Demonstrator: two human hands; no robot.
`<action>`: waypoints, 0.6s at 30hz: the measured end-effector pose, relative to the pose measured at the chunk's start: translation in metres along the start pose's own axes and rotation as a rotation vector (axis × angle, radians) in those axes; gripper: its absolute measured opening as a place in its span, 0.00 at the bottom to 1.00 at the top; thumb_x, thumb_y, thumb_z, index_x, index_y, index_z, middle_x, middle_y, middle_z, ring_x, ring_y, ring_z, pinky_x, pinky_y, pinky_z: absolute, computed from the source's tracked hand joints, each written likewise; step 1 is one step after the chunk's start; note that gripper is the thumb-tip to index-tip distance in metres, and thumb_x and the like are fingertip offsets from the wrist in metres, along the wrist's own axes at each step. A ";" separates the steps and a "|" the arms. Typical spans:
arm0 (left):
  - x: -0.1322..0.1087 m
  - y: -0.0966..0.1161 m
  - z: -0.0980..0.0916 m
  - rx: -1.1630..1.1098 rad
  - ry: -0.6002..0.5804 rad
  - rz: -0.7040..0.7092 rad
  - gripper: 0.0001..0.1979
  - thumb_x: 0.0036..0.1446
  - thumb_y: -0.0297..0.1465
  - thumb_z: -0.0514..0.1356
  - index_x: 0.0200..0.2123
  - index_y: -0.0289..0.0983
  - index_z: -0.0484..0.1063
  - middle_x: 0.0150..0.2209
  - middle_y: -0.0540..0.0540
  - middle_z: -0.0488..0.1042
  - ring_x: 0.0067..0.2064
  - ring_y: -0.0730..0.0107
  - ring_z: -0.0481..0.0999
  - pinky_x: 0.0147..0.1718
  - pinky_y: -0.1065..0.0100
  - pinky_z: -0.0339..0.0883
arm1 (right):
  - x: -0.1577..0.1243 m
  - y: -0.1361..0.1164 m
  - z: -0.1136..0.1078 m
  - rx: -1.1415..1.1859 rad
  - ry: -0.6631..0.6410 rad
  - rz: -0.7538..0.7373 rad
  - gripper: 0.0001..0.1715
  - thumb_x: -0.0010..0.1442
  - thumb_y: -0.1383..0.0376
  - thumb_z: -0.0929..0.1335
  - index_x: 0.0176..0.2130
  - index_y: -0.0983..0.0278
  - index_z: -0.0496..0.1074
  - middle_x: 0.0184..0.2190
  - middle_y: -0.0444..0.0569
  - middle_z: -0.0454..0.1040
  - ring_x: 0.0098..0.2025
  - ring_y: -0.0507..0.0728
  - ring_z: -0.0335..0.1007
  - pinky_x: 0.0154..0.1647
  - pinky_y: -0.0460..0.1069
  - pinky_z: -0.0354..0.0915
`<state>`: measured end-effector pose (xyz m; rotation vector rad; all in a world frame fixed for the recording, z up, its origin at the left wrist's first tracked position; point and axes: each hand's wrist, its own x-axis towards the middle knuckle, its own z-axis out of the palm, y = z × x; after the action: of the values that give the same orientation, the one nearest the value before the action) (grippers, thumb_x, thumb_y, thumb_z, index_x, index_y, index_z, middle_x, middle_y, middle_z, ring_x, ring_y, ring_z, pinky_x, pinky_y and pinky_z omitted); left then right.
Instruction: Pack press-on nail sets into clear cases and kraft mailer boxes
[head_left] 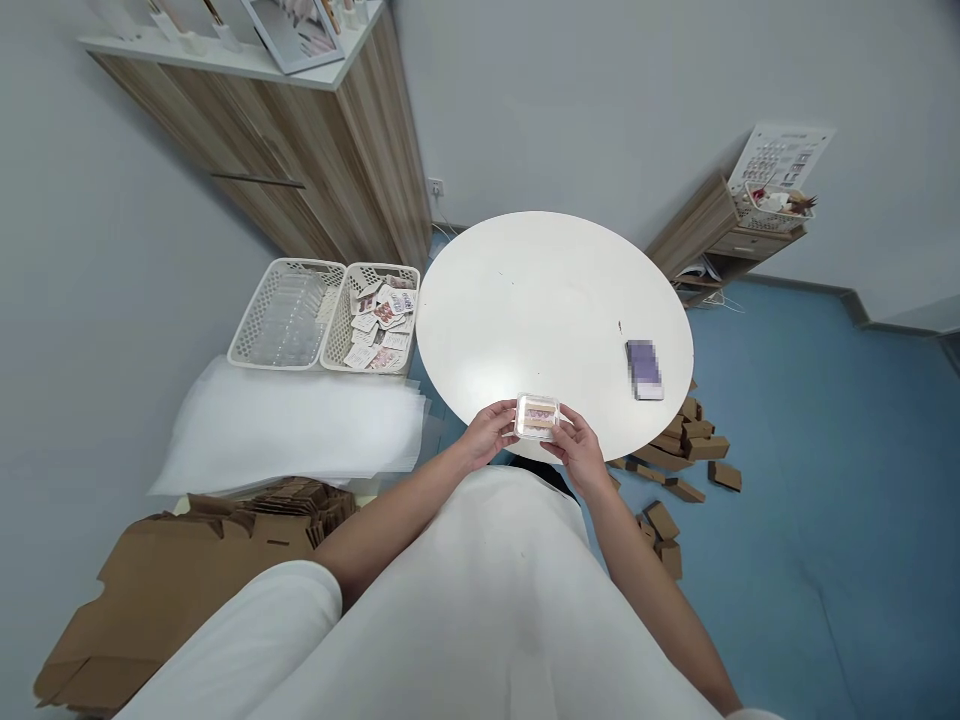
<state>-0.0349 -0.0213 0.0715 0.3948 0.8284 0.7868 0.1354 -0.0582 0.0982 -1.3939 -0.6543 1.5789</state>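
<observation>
A small clear plastic box (537, 402) is held up over the near edge of the round white table (555, 290). Inside it shows a card with rows of small pinkish pieces, too small to make out surely. My left hand (491, 433) grips the box by its left side. On the right side, my right hand (579, 450) holds it too, with the thumb on the lower right corner. Farther right on the table lies a purple and white item (645, 370), blurred by pixels.
At left stand a white basket (244, 330) of clear plastic boxes and another basket (330, 345) of printed cards. Below them are white sheets (300, 425) and flattened cardboard (202, 580). Small brown boxes (705, 447) lie on the blue floor at right. A wooden cabinet (315, 150) stands behind.
</observation>
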 end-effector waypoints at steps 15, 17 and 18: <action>0.006 -0.013 0.015 0.754 -0.003 0.144 0.20 0.52 0.47 0.53 0.30 0.34 0.71 0.28 0.46 0.73 0.30 0.71 0.70 0.34 0.68 0.62 | 0.019 -0.012 -0.018 -0.050 0.007 -0.017 0.33 0.45 0.57 0.71 0.50 0.57 0.62 0.42 0.48 0.71 0.43 0.57 0.69 0.46 0.57 0.67; 0.010 -0.014 0.018 0.798 0.014 0.151 0.21 0.53 0.47 0.52 0.27 0.34 0.69 0.25 0.48 0.71 0.28 0.72 0.69 0.31 0.70 0.62 | 0.023 -0.015 -0.022 -0.056 -0.008 -0.009 0.33 0.45 0.57 0.71 0.50 0.57 0.61 0.42 0.48 0.71 0.43 0.57 0.70 0.46 0.57 0.67; 0.011 -0.014 0.020 0.813 0.022 0.155 0.21 0.53 0.47 0.51 0.26 0.34 0.68 0.24 0.49 0.70 0.27 0.73 0.68 0.29 0.71 0.61 | 0.025 -0.016 -0.024 -0.060 -0.016 -0.007 0.33 0.45 0.57 0.71 0.50 0.57 0.61 0.42 0.48 0.71 0.42 0.57 0.70 0.45 0.57 0.67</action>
<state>-0.0082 -0.0223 0.0700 1.1831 1.1310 0.5653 0.1638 -0.0333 0.0949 -1.4219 -0.7206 1.5777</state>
